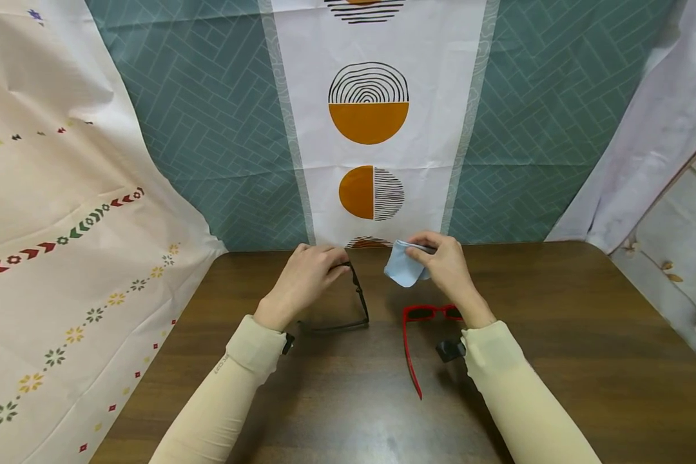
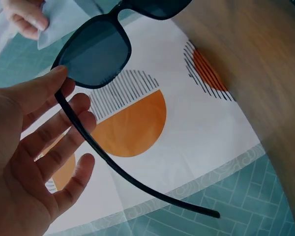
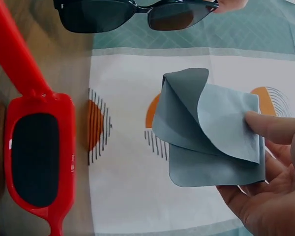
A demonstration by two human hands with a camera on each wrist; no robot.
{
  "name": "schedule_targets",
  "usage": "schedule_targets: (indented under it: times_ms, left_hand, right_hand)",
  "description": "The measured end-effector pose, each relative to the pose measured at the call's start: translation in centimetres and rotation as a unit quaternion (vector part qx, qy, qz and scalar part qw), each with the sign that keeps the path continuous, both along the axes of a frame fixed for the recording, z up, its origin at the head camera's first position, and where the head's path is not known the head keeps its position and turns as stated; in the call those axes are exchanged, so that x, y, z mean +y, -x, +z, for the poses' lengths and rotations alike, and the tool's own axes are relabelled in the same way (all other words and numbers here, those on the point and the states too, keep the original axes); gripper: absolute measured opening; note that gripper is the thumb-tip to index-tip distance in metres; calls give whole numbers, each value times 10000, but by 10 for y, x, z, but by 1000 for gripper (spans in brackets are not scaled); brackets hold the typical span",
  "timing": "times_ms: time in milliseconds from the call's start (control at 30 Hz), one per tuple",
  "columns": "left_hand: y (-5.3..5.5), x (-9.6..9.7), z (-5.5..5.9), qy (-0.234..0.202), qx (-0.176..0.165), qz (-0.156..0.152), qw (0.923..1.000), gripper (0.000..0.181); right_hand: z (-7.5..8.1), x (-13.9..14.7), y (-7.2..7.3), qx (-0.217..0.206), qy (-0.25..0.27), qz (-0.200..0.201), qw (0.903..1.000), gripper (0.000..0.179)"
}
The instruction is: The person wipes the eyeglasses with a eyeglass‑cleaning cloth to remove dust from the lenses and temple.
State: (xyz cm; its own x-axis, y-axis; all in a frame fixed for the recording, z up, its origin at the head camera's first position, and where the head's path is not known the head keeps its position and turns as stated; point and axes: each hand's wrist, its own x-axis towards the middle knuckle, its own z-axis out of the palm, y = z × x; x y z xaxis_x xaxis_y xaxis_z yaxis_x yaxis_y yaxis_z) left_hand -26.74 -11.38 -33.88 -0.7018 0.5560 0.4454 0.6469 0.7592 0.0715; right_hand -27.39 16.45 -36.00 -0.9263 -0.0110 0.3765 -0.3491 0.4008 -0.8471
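Observation:
My left hand (image 1: 310, 278) pinches black sunglasses (image 2: 95, 51) at the corner where lens frame and temple arm meet, thumb on one side and fingers behind. One temple arm (image 2: 137, 178) stretches out past the fingertips in the left wrist view. In my right hand (image 1: 445, 264) is a folded light blue cleaning cloth (image 3: 214, 128), pinched at one edge between thumb and fingers, its layers fanning apart. The cloth hangs to the right of the black sunglasses. Red sunglasses (image 1: 407, 345) with dark lenses lie on the table below my right wrist, which covers part of them.
The brown wooden table (image 1: 557, 309) runs back to a teal and white patterned cloth backdrop (image 1: 209, 116). A cream printed curtain (image 1: 64, 225) borders the left side, and a pale floral fabric (image 1: 681, 258) the right. Each wrist wears a small black camera (image 1: 450, 350).

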Motion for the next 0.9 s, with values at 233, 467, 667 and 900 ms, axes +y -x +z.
schedule_targets:
  times_ms: [233,467,667,900]
  left_hand:
    - [3,7,1,-590,121,-234,9979,11]
    - [3,12,-4,-728,713,-392,9940,14]
    - [5,13,-5,-195,1733,-475,9835,14]
    - [9,13,-2,384,2570,-542,9641,16]
  right_hand:
    - [2,3,-4,35,52,-106,9999,19]
    - [5,3,-6,110,-66,-175,9998,18]
    - [11,6,-12,360,-158,-289,9988,16]
    - [14,8,-15,417,-145,-221,9988,15]
